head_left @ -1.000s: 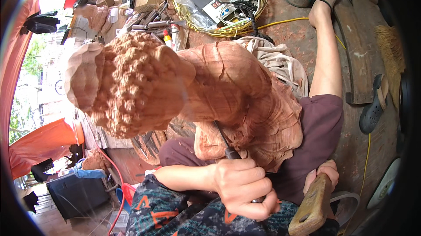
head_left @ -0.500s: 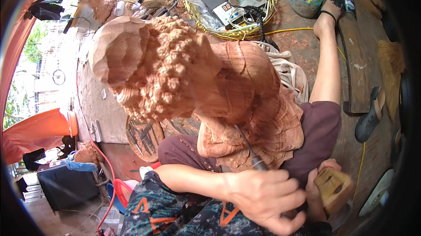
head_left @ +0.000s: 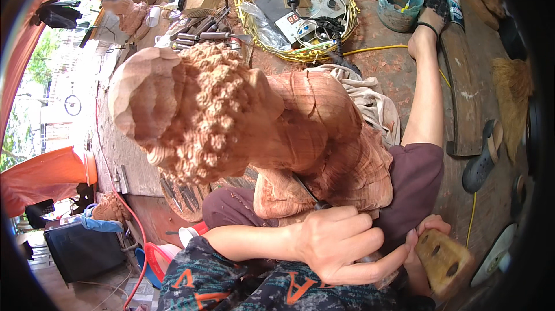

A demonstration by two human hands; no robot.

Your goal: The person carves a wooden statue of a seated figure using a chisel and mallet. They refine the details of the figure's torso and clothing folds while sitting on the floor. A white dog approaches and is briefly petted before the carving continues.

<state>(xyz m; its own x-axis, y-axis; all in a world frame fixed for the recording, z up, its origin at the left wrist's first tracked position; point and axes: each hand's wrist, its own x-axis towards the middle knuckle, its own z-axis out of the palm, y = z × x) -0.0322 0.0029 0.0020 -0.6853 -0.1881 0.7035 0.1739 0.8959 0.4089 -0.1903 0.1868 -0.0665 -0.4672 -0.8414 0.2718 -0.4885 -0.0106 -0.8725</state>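
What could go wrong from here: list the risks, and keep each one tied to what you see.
The chisel in the left hand has its tip at the carving; a slip could gouge the wood.
If the right hand strikes with the wooden block, a poor aim might catch the left hand.
The trousered left knee lies near the chisel, so a sideways skid might reach it.

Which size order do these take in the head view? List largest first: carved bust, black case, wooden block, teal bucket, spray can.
Carved bust
Black case
Wooden block and teal bucket: too alike to rank
Spray can
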